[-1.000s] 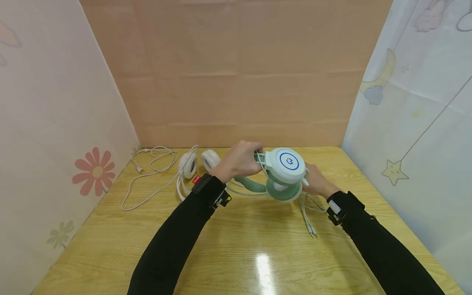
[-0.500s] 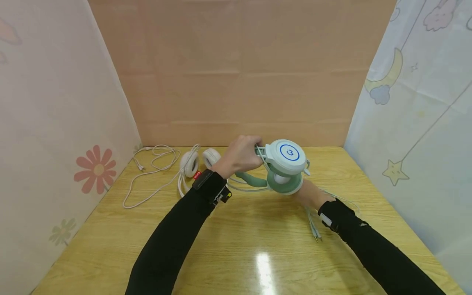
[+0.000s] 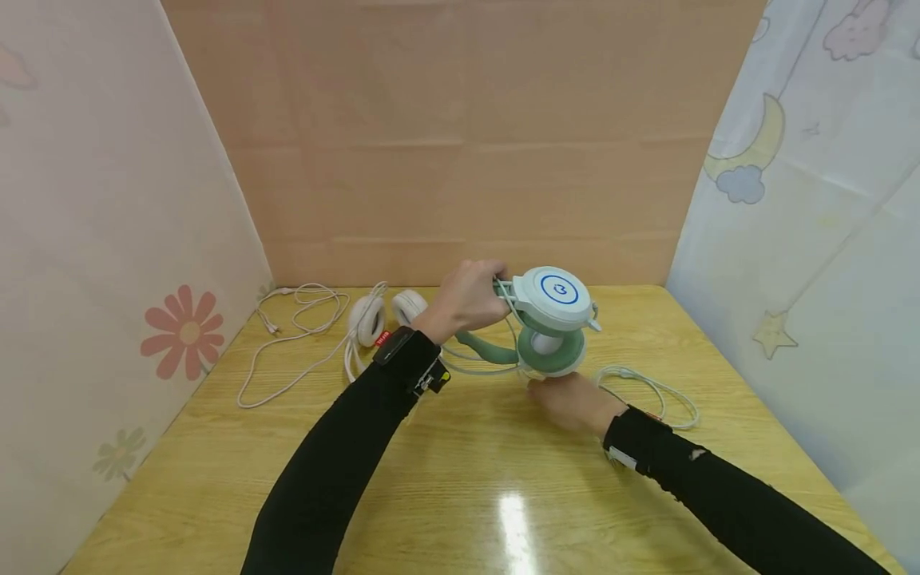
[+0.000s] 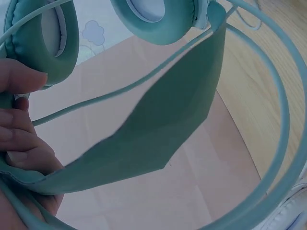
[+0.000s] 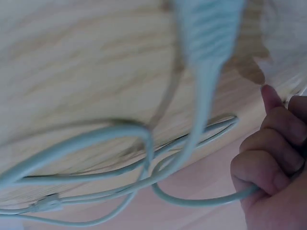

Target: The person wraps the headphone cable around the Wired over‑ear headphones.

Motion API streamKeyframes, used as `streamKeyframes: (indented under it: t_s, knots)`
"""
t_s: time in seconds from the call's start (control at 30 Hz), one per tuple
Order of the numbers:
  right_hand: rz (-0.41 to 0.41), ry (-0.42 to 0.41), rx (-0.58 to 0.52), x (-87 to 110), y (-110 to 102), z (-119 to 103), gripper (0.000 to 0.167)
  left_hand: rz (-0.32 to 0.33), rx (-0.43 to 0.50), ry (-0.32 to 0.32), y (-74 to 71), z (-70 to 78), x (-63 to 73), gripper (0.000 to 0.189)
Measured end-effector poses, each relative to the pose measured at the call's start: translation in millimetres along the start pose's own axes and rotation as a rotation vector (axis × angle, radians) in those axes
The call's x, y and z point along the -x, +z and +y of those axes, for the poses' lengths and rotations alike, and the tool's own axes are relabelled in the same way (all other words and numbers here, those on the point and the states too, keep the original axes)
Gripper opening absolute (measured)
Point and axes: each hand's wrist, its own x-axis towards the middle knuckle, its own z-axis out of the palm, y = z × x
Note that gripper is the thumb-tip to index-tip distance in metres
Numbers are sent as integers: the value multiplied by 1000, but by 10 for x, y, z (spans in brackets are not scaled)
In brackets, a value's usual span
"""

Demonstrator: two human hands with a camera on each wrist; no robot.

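Note:
Green and white headphones (image 3: 559,289) are held up above the table, ear cups to the right. My left hand (image 3: 467,299) grips their headband; in the left wrist view, thumb and curled fingers (image 4: 36,151) close on the green band. Below the lower ear cup is my right hand (image 3: 571,399). The right wrist view shows its fingers curled round the pale green headphone cable (image 5: 211,200). More of that cable lies looped on the table, with a ribbed plug end (image 5: 211,36) close to the camera. The right fingertips are hidden in the head view.
White headphones (image 3: 366,321) with a red tag lie at the back left, partly behind my left arm. Their white cable (image 3: 276,397) spreads over the wooden table (image 3: 446,479). A brown back panel (image 3: 460,160) and patterned side walls enclose the table.
My right hand has moved left and toward me, from beside the ear cups to below them. A loop of cable shows on the table at right. The left hand and headphones shift only slightly.

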Motion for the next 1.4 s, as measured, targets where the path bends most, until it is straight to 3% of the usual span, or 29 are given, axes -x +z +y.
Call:
streamKeyframes:
  t_s: [0.1,0.13,0.3,0.57,0.77,1.13,1.4]
  knots:
    - [28,-109,279,0,0,-99,17,-9,-31,5,2,21,-13,11]
    - [8,-92,295,-5,-8,-132,17,-14,-46,7,3,29,-17,11]
    - [-105,56,179,-36,-71,-263,21,-36,-130,7,31,30,-18,14]
    - [-74,80,126,-82,-177,-423,30,-96,-198,-13,92,11,0,27]
    - [-105,126,39,-109,-279,-552,38,-113,-219,-13,134,11,6,32]
    - [-159,61,-261,-131,-578,-719,43,-147,-287,9,181,71,27,24]
    - [-201,32,-330,-142,-822,-765,43,-132,-334,30,235,60,42,20]
